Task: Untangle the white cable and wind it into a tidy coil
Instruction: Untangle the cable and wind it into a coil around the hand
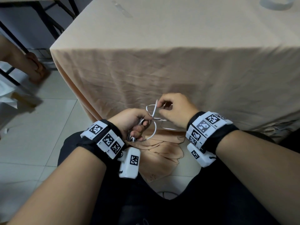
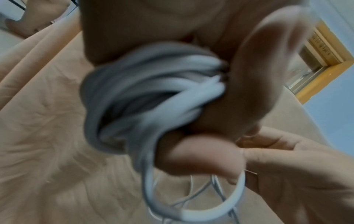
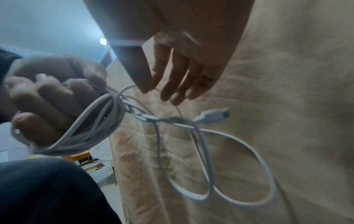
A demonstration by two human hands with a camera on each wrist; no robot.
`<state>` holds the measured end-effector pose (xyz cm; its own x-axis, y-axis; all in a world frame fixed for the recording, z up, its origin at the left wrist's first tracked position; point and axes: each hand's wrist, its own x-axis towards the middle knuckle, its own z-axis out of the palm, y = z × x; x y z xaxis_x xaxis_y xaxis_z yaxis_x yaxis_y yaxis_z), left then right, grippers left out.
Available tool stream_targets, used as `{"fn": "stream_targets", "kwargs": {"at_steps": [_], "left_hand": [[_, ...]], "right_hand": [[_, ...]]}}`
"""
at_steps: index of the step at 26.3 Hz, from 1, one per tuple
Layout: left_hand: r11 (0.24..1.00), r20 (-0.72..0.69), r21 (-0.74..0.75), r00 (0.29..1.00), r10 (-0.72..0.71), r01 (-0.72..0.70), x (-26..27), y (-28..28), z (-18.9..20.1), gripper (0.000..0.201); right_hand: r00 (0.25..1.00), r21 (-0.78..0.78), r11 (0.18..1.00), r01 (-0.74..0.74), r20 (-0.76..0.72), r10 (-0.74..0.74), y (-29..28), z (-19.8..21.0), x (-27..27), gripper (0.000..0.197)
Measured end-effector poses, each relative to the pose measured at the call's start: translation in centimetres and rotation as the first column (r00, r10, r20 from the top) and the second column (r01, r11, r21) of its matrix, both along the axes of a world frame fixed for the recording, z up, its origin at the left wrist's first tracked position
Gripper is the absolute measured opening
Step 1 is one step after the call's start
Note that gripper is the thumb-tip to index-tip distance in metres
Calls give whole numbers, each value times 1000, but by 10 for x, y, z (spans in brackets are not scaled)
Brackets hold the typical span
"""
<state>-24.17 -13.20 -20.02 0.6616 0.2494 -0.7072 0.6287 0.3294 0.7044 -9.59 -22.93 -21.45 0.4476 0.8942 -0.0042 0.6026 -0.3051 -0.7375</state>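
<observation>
Here, left hand fingers grip white cable bundle beside draped beige tablecloth; right hand pinches a strand.

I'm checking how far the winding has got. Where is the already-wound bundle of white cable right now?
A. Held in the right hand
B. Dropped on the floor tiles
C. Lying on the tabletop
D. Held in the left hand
D: the left hand grips the bundled white cable, its fingers curled round the turns, while the right hand works a loose strand beside it, in front of the hanging tablecloth.
</observation>
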Motion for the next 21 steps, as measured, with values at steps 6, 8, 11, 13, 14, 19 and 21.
{"fn": "stream_targets", "kwargs": {"at_steps": [6, 8, 11, 13, 14, 19, 21], "left_hand": [[996, 22, -89, 999, 22, -20, 1, -1, -2, 35], [996, 2, -90, 1000, 12, -12, -1, 0, -2, 34], [998, -13, -50, 1000, 22, -23, 0, -1, 0, 34], [997, -1, 59, 999, 54, -53, 2, -3, 1, 34], [990, 20, 117, 997, 79, -80, 4, -3, 2, 34], [962, 118, 199, 979, 168, -190, 6, 0, -3, 33], [961, 140, 216, 979, 146, -174, 5, 2, -4, 34]], "right_hand": [[980, -4, 989, -150, -131, 148, 1, -12, -12, 38], [972, -54, 989, -140, -196, 127, 0, -8, -10, 42], [957, -73, 989, -129, -271, 105, -2, -6, -7, 48], [969, -70, 987, -142, -211, 125, -2, -5, -8, 39], [978, -84, 986, -146, -160, 131, -1, -3, -9, 32], [992, -196, 973, -125, -43, 119, -2, 10, -2, 10], [988, -223, 963, -154, -51, 146, -2, 9, 0, 15]]}}
